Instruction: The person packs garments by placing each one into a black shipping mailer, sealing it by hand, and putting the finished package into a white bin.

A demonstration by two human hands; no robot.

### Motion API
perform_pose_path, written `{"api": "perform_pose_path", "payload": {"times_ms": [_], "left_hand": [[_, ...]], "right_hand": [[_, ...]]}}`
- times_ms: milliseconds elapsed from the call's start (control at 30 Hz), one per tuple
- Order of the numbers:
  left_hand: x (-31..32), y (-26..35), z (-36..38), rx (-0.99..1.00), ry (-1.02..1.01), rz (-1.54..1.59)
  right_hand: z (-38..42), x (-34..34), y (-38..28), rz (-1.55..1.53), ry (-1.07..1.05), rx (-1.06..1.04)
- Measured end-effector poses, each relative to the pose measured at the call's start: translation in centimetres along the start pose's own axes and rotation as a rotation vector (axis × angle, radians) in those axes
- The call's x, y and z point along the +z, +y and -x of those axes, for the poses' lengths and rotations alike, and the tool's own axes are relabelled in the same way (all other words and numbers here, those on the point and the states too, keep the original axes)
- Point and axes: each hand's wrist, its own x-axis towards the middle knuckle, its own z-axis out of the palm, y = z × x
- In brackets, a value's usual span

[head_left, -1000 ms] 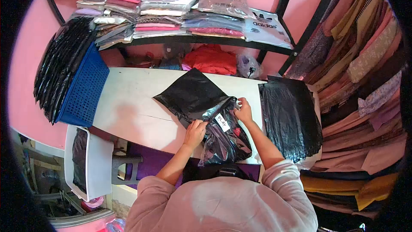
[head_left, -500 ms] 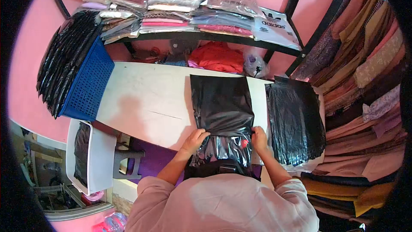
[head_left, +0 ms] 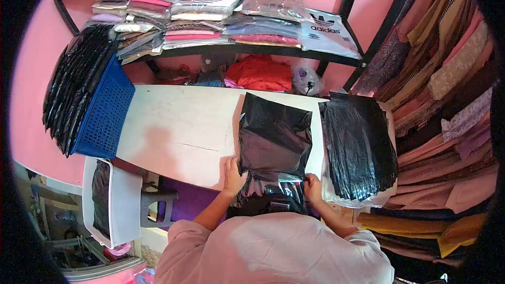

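Observation:
A black plastic mailing bag (head_left: 276, 139) lies on the white table, its near part shiny and hanging over the front edge against my body. My left hand (head_left: 234, 178) is at its left edge, fingers closed around the plastic near the fold. Across from it, my right hand (head_left: 313, 189) pinches the bag's right edge lower down. What lies beneath the shiny near part is hard to make out. To the right is a flat stack of black plastic bags (head_left: 357, 147).
On the left, a blue basket (head_left: 105, 110) holds many black packages. A white bin (head_left: 126, 205) stands below it, beside a grey stool (head_left: 160, 205). Packaged clothes (head_left: 194, 26) fill the shelf behind the table (head_left: 173, 110). Garments (head_left: 442, 126) hang at right.
My right hand has slid down along the bag's right edge. My left hand has turned, fingers pointing up at the left edge. The bag has skewed, and the camera view has shifted slightly.

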Motion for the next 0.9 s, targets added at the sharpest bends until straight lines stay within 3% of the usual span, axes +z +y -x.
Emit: {"api": "perform_pose_path", "payload": {"times_ms": [33,100,133,233,300,367,400,467,567,633,700,767,800,833,867,900], "left_hand": [[0.8,-0.8,0.4,0.001,0.0,0.0],[2.4,-2.4,1.3,-0.175,-0.267,0.056],[2.4,-1.4,1.1,-0.27,-0.266,0.143],[3.2,0.4,-0.9,-0.36,-0.202,0.283],[5.3,-1.9,-2.8,-0.297,-0.158,0.423],[5.0,-2.6,-5.2,-0.359,-0.138,0.618],[4.7,-3.2,-5.2,-0.357,-0.144,0.615],[4.2,-4.2,-5.7,-0.286,-0.266,0.278],[3.2,-3.6,-3.8,-0.323,-0.343,0.269],[3.8,-3.2,-2.4,-0.344,-0.299,0.26],[4.6,-2.9,-2.3,-0.371,-0.254,0.25],[5.8,-3.1,-3.9,-0.884,-0.278,0.64],[8.6,-7.0,-4.3,-0.959,-0.333,0.945],[1.6,0.9,-8.5,-1.196,-0.463,1.132],[2.3,-0.3,-10.1,-1.058,-0.444,1.285],[0.5,0.3,-12.2,-1.035,-0.462,0.933]], "right_hand": [[0.0,0.2,-0.6,0.0,0.001,0.001],[0.0,0.2,-2.5,-0.128,-0.076,0.295],[-0.4,0.0,-4.1,-0.151,-0.081,0.358],[-1.2,3.0,-1.5,-0.177,-0.004,0.287],[-3.2,7.2,5.6,-0.669,-0.064,0.679],[-7.1,3.0,0.9,-0.605,0.041,0.467],[-8.1,0.9,-1.2,-0.395,0.012,0.398],[-8.0,-0.6,-1.2,-0.002,-0.025,0.167],[-4.6,0.1,-0.8,-0.013,-0.084,0.344],[-1.4,3.2,2.0,-0.189,0.054,0.297],[-0.3,4.7,2.7,-0.423,-0.082,0.644],[-4.9,0.8,-3.6,-0.658,-0.237,0.998],[-5.5,2.6,-1.0,-0.818,-0.189,0.887],[-7.6,1.8,-1.6,-0.838,-0.194,0.886],[-9.6,1.0,-1.3,-1.091,-0.313,0.971],[-11.8,-2.4,-5.8,-1.144,-0.262,0.948]]}}
